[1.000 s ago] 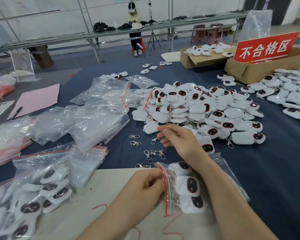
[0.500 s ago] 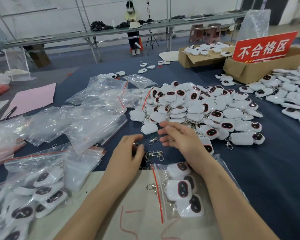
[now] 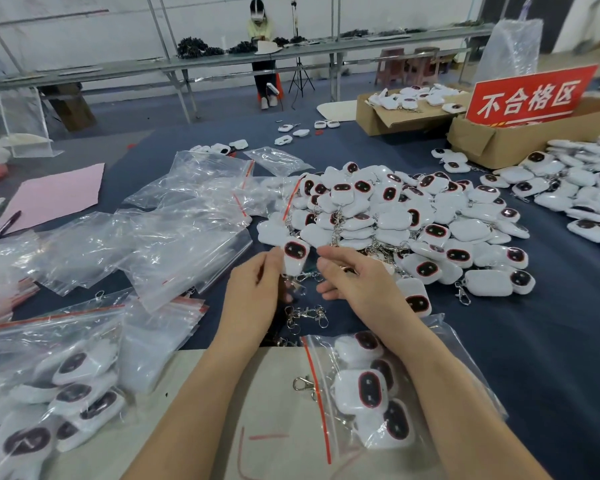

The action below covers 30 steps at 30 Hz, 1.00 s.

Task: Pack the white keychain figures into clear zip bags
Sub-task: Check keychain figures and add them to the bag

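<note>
My left hand (image 3: 255, 289) pinches a white keychain figure (image 3: 295, 255) with a dark red-rimmed face, held upright just in front of the big pile of figures (image 3: 395, 216). My right hand (image 3: 355, 284) sits beside it on the right, fingers curled over the figure's chain and clasp. A clear zip bag (image 3: 378, 386) with a red seal lies under my right forearm, holding several figures. Loose metal clasps (image 3: 305, 315) lie between the hands and that bag.
Empty zip bags (image 3: 174, 233) are heaped at the left. Filled bags (image 3: 59, 382) lie at the lower left. A beige board (image 3: 194, 410) is under my forearms. Cardboard boxes (image 3: 520, 140) and a red sign (image 3: 529, 97) stand at the back right. A person sits behind a far bench.
My left hand let go of the filled bag, moved up past the loose clasps and took a figure off the pile's edge. My right hand stayed near the pile.
</note>
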### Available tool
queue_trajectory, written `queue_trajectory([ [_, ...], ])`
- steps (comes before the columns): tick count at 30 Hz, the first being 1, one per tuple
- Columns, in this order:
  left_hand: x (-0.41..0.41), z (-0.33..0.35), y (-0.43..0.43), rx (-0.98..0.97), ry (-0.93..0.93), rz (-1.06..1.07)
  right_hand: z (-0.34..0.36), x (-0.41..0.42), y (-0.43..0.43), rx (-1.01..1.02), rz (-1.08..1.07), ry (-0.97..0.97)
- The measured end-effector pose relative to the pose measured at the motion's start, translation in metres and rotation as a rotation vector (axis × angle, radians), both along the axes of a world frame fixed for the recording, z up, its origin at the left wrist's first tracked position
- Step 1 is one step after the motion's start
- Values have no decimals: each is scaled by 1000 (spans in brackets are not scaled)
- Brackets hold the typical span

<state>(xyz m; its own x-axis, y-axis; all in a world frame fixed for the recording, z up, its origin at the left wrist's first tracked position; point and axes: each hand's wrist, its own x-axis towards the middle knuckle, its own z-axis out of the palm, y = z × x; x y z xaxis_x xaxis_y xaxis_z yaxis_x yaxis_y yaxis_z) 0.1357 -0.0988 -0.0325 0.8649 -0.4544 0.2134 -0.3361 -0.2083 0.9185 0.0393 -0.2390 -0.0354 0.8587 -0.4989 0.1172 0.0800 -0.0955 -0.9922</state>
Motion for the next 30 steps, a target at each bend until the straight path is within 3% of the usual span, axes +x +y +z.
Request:
queue_trajectory([
  [2, -11, 3, 0, -65, 113, -108, 0, 0, 1, -36, 6, 1],
  [6, -19, 4, -3, -112, 165, -208, 0, -4, 1, -41, 6, -10],
  [11, -18, 2, -4, -53, 70, -236, 2, -5, 0, -12, 22, -3],
  [30, -12, 0, -4, -89, 223, -307, 6, -7, 3, 16, -14, 31],
])
